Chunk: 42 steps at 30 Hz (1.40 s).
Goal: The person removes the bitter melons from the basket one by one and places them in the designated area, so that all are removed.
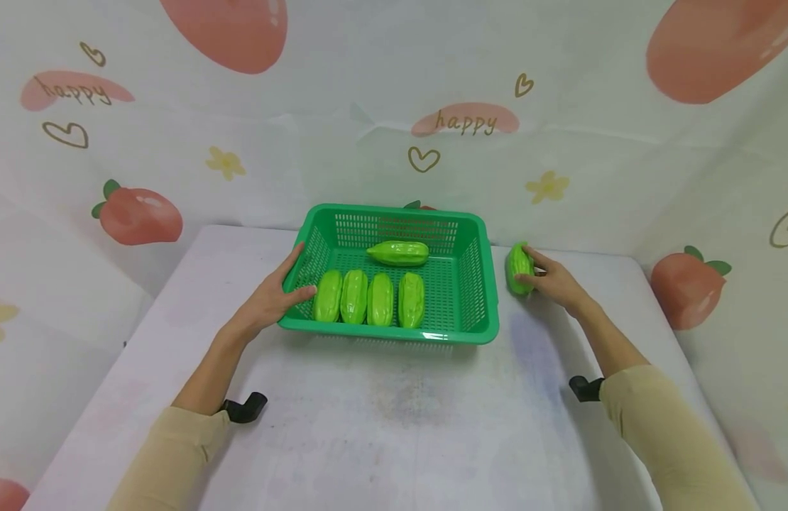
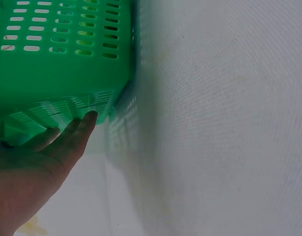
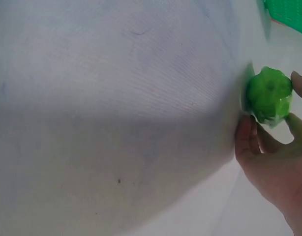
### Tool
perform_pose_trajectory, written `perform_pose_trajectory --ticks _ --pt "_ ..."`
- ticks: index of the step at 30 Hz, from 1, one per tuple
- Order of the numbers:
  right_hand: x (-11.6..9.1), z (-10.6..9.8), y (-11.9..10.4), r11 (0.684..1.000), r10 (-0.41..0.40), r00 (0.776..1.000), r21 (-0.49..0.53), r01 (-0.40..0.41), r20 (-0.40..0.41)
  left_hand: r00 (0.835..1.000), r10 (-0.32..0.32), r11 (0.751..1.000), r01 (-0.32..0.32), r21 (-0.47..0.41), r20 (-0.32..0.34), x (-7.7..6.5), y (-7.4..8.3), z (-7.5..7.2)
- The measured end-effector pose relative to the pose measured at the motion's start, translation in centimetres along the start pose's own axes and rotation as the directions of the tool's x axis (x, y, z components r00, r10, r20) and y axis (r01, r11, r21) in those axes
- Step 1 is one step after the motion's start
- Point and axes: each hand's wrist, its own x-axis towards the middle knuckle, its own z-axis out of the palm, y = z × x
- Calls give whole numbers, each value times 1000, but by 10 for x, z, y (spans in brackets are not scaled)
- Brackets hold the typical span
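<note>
A green plastic basket (image 1: 394, 336) with slotted walls stands on the table. My left hand (image 1: 269, 301) grips its left side, thumb over the rim and fingers along the outer wall. In the left wrist view these fingers (image 2: 82, 132) lie against the slotted wall. Inside, several shiny green bitter melons (image 1: 380, 299) stand in a row along the near side, and one more bitter melon (image 1: 400, 253) lies crosswise behind them. Right of the basket, my right hand (image 1: 554, 280) holds another bitter melon (image 1: 519, 268) between thumb and fingers, seen end-on in the right wrist view (image 3: 270, 96).
The white table (image 1: 394, 426) reaches back to a printed cloth backdrop (image 1: 356, 163) with fruit, hearts and "happy" lettering. Close behind the basket hangs this cloth. A black device (image 1: 243, 408) sits at the left wrist, and a second black device (image 1: 586, 388) at the right.
</note>
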Motion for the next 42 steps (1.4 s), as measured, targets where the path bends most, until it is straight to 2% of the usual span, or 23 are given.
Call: perform_pose_trajectory --ticks 8,18,23,27,32,35,42 --pt "-2 0 0 1000 25 1000 10 -25 14 1000 0 1000 1 -25 14 -1 1 0" --pt "-4 -4 0 1000 7 1000 18 -7 4 1000 6 1000 -6 -12 6 0 0 0" --pt "-7 -7 -2 999 -12 998 36 14 -59 1000 13 1000 -13 -10 0 3 0 1" --pt "-8 -8 -5 995 -74 978 45 84 -197 1000 19 1000 -19 -13 3 4 0 2" --pt "-6 -7 -15 978 -161 916 64 198 -366 1000 12 1000 -12 -10 8 3 1 2" --pt "-5 -6 -24 961 -194 900 109 255 -390 1000 8 1000 -8 -12 6 1 2 1" --pt "-7 0 -41 943 -224 911 160 292 -345 1000 5 1000 -5 -14 9 1 1 1"
